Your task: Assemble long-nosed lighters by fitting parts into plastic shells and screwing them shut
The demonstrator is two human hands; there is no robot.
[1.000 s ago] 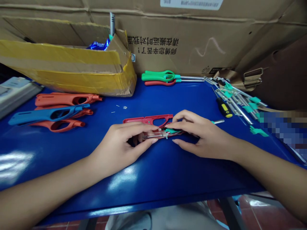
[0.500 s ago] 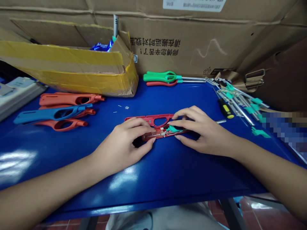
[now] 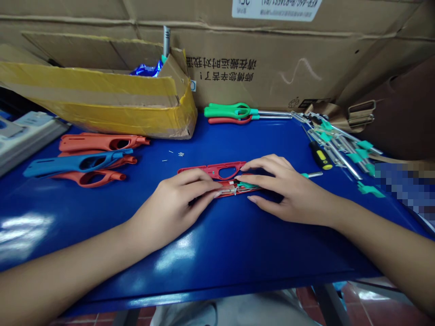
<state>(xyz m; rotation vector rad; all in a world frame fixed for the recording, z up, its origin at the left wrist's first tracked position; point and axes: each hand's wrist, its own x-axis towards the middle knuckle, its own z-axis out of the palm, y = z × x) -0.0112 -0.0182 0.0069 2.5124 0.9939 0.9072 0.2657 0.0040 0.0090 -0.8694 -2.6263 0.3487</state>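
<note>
On the blue table in front of me lies an opened red gas lighter (image 3: 234,188), its clear tank, wires and green trigger showing in the lower shell half. My left hand (image 3: 181,194) pinches the tank end with thumb and fingers, covering most of the tank. Curved around the front part is my right hand (image 3: 287,185), fingertips on the far side and thumb on the near side. Past that hand a metal tube (image 3: 314,174) sticks out. The other red shell half (image 3: 204,172), with its finger hole, lies just behind, partly under my left fingers.
Orange and blue lighter shells (image 3: 81,160) lie at left, near several tiny pins (image 3: 181,154). Green and red lighters (image 3: 227,110) rest at the back. To the right are a screwdriver (image 3: 320,156) and a pile of lighter innards (image 3: 343,140). A taped carton (image 3: 136,113) stands back left.
My left thumb and fingers have closed together over the tank, which showed more before. My right hand stays around the front part. The view has shifted slightly.
</note>
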